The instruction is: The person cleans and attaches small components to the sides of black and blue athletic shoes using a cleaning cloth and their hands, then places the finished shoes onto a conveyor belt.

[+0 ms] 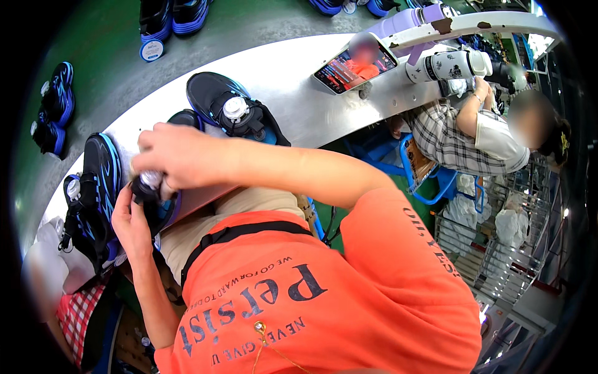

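A black and blue sports shoe (163, 209) stands at the near edge of the metal table in front of me, with pale crumpled stuffing (151, 179) in its opening. My left hand (132, 223) pinches the shoe's dark collar from the near side. Over the opening curls my right hand (177, 154), its fingers bent and slightly blurred; what lies between them is hidden. Right of it, a matching shoe (215, 96) rests on the table with a white wad (235, 109) in it. On the left stand more such shoes (99, 187), also stuffed.
The curved metal table (286, 81) carries a phone (356, 63) propped against a lilac bottle (405, 23), and a white patterned bottle (448, 67). Shoes (59, 103) rest beyond on a green surface. A seated co-worker (492, 134) is at right, near wire carts (492, 249).
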`<act>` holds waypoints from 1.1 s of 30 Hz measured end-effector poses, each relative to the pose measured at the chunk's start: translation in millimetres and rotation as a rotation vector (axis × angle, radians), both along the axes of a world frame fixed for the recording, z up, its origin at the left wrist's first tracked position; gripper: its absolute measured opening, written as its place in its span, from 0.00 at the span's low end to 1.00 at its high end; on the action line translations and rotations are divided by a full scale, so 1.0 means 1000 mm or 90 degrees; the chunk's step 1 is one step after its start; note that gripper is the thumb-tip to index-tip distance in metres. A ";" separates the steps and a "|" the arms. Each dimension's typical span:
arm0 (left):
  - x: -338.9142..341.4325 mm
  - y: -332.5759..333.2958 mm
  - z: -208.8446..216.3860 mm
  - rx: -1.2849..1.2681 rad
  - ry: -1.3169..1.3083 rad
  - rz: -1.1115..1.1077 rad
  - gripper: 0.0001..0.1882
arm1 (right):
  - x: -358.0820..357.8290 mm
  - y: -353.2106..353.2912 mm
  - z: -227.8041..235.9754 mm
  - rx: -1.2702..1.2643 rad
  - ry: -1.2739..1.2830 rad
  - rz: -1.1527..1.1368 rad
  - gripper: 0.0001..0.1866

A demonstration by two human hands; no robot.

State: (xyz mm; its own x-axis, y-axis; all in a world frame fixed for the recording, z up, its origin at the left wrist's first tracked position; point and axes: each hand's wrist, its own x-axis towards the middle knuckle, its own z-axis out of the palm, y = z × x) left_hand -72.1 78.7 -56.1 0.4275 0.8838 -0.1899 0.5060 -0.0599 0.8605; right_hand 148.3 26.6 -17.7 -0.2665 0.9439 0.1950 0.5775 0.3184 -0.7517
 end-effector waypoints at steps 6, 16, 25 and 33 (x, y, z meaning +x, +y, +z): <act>0.016 0.000 0.016 -0.071 -0.022 0.094 0.09 | -0.012 -0.005 0.007 0.088 -0.167 -0.019 0.16; 0.015 0.008 0.065 -0.309 0.125 -0.161 0.08 | 0.012 -0.003 0.009 -0.024 0.149 0.059 0.14; 0.020 -0.019 0.053 -0.321 -0.014 -0.102 0.07 | 0.005 -0.014 0.011 -0.090 0.086 -0.012 0.16; 0.031 -0.029 0.057 -0.252 0.000 -0.069 0.08 | 0.001 -0.024 0.005 -0.101 0.031 -0.109 0.15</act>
State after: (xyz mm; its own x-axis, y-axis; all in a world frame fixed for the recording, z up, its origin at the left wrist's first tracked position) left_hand -40.8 50.0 1.2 0.5142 0.6926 -0.5059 0.5152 0.2222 0.8278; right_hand 149.6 2.1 -12.9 -0.0931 0.9944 0.0492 0.5747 0.0940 -0.8129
